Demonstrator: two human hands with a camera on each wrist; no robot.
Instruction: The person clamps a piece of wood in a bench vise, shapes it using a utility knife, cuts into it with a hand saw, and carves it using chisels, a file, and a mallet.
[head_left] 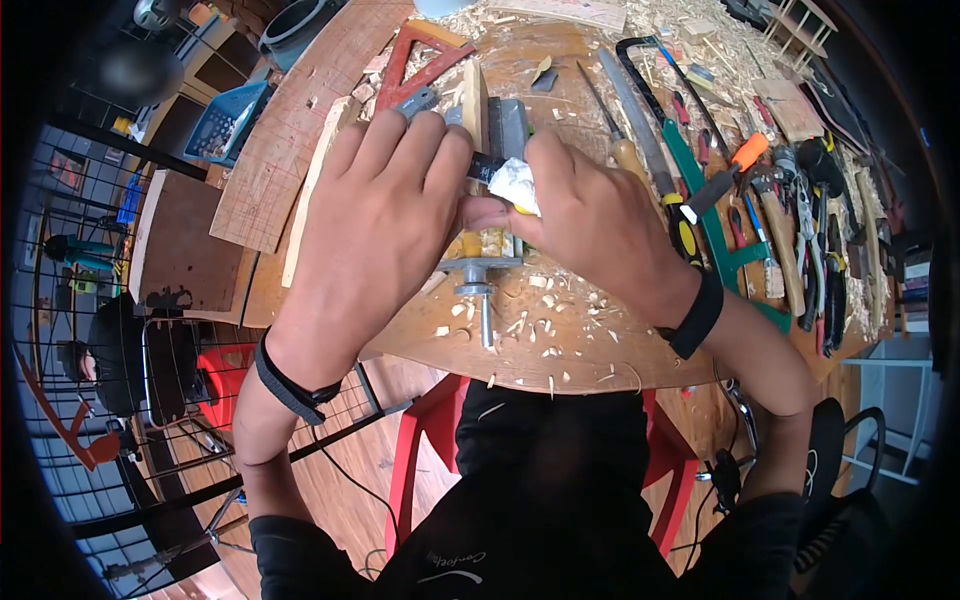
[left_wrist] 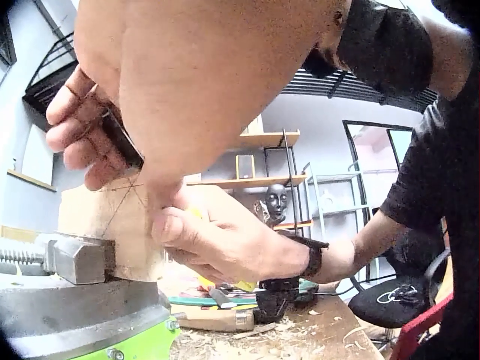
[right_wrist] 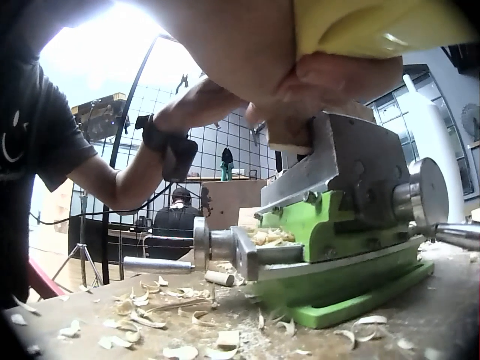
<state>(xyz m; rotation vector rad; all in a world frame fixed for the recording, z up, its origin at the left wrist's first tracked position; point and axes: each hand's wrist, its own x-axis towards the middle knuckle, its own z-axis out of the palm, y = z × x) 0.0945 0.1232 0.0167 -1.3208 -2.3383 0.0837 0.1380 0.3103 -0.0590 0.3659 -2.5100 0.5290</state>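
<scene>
Both hands meet over a vise (right_wrist: 360,165) with a green base. A pale wooden block (left_wrist: 97,214), marked with crossing pencil lines, is clamped in it. My right hand (head_left: 615,225) grips the yellow handle (right_wrist: 375,28) of a dark-bladed tool (head_left: 484,167) with white wrapping (head_left: 514,186) near the handle. The left hand (head_left: 385,210) curls its fingers around the dark part, which shows between them in the left wrist view. In the head view the hands hide most of the block and the blade's edge.
Curled shavings (right_wrist: 142,319) litter the wooden bench. To the right lie a green-framed saw (head_left: 690,170), a file (head_left: 635,120) and several other hand tools. A red triangular square (head_left: 400,65) and a lined board (head_left: 290,130) are at the left. The vise's handle (head_left: 487,320) points toward the body.
</scene>
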